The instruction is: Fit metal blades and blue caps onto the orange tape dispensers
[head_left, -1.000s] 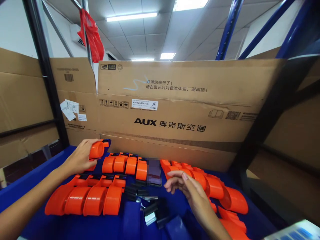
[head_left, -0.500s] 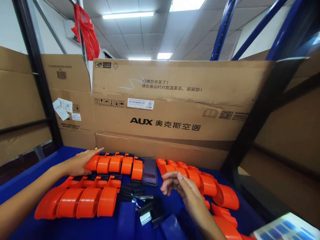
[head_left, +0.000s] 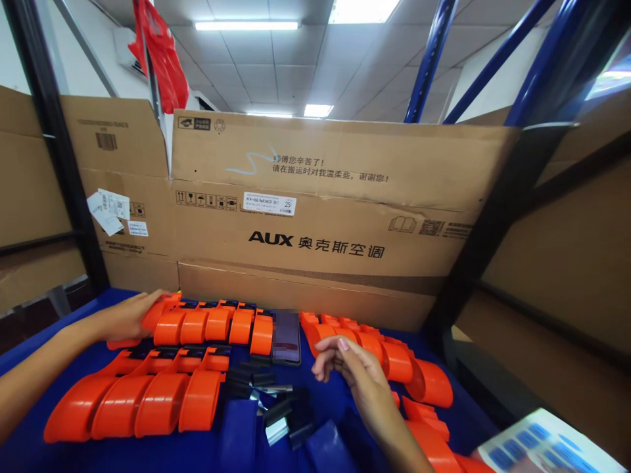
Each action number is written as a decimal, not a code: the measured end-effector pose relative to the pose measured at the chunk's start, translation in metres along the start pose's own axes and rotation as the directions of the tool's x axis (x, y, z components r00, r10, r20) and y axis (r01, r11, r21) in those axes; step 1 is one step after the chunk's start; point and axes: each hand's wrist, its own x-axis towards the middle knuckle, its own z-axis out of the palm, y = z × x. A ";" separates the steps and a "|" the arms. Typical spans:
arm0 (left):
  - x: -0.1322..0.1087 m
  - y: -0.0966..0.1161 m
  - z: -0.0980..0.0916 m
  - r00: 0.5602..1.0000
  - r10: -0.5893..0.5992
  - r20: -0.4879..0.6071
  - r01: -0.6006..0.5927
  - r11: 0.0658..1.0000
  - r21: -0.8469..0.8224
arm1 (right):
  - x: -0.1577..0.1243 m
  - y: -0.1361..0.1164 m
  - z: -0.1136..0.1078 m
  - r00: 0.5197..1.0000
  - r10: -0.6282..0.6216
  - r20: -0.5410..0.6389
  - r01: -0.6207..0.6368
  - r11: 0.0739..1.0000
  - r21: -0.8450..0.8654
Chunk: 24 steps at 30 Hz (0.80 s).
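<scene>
My left hand (head_left: 129,316) is at the left end of the back row, its fingers closed round an orange curved plastic piece (head_left: 158,311), which is tilted up. Beside it stand several similar orange pieces (head_left: 194,326) with black parts at their tops. Another row of orange pieces (head_left: 160,402) lies nearer to me. My right hand (head_left: 351,368) hovers over the blue surface with fingers loosely bent and apart, and nothing shows in it. The nearest orange pieces (head_left: 397,361) are just to its right. Small black parts (head_left: 300,410) and a ridged metal piece (head_left: 277,431) lie between my hands.
A phone (head_left: 286,336) lies between the back rows. Dark blue blocks (head_left: 238,433) are at the front. A white sheet with blue print (head_left: 537,441) sits at the lower right. Cardboard (head_left: 320,203) walls the back, with dark posts (head_left: 493,256) at the sides.
My left hand has drawn back a little leftward and now grips an orange piece, which has tipped up. My right hand keeps nearly the same pose. The view has shifted slightly.
</scene>
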 end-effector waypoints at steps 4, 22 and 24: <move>0.002 0.021 -0.031 0.982 0.164 0.092 -0.176 0.976 0.130 | -0.004 0.000 0.002 1.000 -0.002 0.001 0.002 0.999 -0.052; -0.080 0.226 0.073 0.556 0.819 0.141 -0.769 0.571 -0.286 | 0.002 0.021 0.010 0.976 0.165 -0.139 -0.179 0.979 -0.095; -0.081 0.238 0.082 0.574 0.813 0.099 -0.714 0.556 -0.426 | 0.004 0.024 0.006 0.966 0.168 -0.197 -0.188 0.979 -0.084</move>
